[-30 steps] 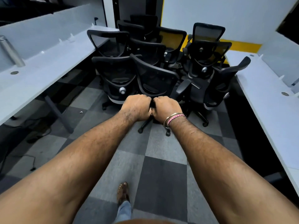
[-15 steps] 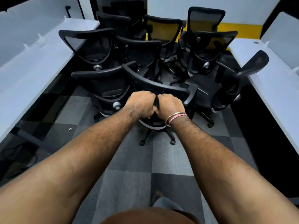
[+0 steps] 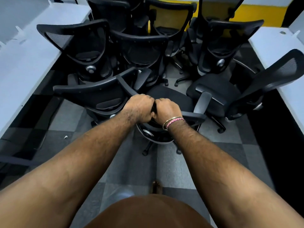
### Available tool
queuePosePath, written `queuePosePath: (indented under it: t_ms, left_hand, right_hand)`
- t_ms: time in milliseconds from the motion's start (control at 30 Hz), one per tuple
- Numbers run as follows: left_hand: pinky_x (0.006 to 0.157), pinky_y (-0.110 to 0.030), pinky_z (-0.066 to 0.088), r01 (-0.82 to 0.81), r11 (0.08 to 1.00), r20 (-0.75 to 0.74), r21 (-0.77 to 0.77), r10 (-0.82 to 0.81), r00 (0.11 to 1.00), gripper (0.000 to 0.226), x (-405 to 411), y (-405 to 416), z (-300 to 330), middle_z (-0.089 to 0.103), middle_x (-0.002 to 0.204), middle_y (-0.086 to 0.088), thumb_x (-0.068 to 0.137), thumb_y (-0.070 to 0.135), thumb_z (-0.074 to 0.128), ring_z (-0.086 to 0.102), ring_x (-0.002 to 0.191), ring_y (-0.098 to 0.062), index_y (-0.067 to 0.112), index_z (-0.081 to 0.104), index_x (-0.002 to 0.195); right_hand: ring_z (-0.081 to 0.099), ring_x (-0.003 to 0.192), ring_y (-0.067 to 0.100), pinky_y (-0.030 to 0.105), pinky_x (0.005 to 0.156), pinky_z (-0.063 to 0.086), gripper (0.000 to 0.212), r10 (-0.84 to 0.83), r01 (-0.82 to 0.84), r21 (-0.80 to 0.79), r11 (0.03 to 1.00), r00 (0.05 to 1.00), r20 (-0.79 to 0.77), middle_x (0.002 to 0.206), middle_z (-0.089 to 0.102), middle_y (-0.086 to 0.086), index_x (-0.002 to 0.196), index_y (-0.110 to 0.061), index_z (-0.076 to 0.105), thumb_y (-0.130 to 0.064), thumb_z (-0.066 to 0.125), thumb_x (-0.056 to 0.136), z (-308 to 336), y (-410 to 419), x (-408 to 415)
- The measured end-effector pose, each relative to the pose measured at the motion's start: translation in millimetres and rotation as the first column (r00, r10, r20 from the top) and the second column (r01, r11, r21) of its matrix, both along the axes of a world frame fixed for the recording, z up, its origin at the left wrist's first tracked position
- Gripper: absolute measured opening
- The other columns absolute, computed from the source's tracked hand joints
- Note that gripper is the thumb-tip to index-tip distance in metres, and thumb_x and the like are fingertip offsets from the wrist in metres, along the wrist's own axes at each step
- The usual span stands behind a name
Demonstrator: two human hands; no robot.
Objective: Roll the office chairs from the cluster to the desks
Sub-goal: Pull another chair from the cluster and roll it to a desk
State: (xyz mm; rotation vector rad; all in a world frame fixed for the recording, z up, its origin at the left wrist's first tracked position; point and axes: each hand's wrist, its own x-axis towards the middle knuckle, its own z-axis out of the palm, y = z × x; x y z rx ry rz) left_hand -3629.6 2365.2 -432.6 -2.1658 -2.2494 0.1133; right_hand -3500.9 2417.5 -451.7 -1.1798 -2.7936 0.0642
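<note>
Left hand (image 3: pixel 139 108) and right hand (image 3: pixel 167 109), knuckles touching, gripped top rail of nearest black mesh-backed office chair (image 3: pixel 189 115) at front edge of cluster of black swivel chairs (image 3: pixel 139 46). Grey-and-black checkered carpet tiles (image 3: pixel 205 155) underfoot; long white desks (image 3: pixel 24 63) lined both sides; yellow wall band (image 3: pixel 256 15) behind.

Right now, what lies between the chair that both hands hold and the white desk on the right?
In the head view, another black chair stands between the held chair and the right desk, its armrest near the held backrest.
</note>
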Motion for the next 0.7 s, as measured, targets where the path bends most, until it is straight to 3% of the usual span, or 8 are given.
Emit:
queuePosePath:
  t_ms: [67,267,433,700]
  left_hand:
    - [0.093,-0.040,0.056,0.054,0.998,-0.036,-0.034,-0.055,0.998,0.034,-15.6,19.6,-5.0,0.071,0.102,0.003,0.081,0.049,0.064,0.068,0.096,-0.021,0.022,0.066,0.101]
    - [0.076,-0.036,0.055,0.135,0.971,-0.045,-0.195,-0.147,0.988,0.028,-47.1,52.9,-28.3,0.070,0.098,0.007,0.078,0.047,0.064,0.069,0.089,-0.020,0.028,0.064,0.099]
    - [0.062,-0.031,0.044,0.207,0.919,-0.047,-0.334,-0.236,0.971,0.019,-59.6,72.7,-28.4,0.055,0.070,0.008,0.079,0.043,0.062,0.056,0.065,-0.021,0.025,0.058,0.079]
    - [0.063,-0.030,0.046,0.305,0.901,-0.041,-0.308,-0.333,0.942,0.019,-65.3,72.8,-32.4,0.049,0.064,0.008,0.081,0.038,0.060,0.054,0.063,-0.020,0.023,0.055,0.072]
  right_hand:
    - [0.063,0.100,0.024,0.034,0.077,0.050,0.032,-0.028,0.028,-0.042,0.999,1.000,-0.001,0.105,0.067,0.002,0.106,-0.017,0.062,-0.040,0.064,0.083,-5.4,14.8,-15.7]
    - [0.065,0.092,0.026,0.033,0.069,0.048,0.037,-0.051,0.064,-0.143,0.988,0.994,0.094,0.099,0.068,0.002,0.100,-0.019,0.065,-0.048,0.062,0.078,-26.4,38.9,-44.2]
    - [0.067,0.082,0.028,0.031,0.060,0.045,0.032,-0.042,0.074,-0.148,0.986,0.977,0.208,0.092,0.070,0.003,0.095,-0.020,0.066,-0.048,0.055,0.084,-31.5,45.6,-53.3]
    - [0.069,0.078,0.030,0.031,0.059,0.045,0.025,-0.185,0.218,-0.114,0.969,0.951,0.247,0.088,0.071,0.003,0.090,-0.024,0.066,-0.044,0.053,0.084,-30.6,31.2,-60.0]
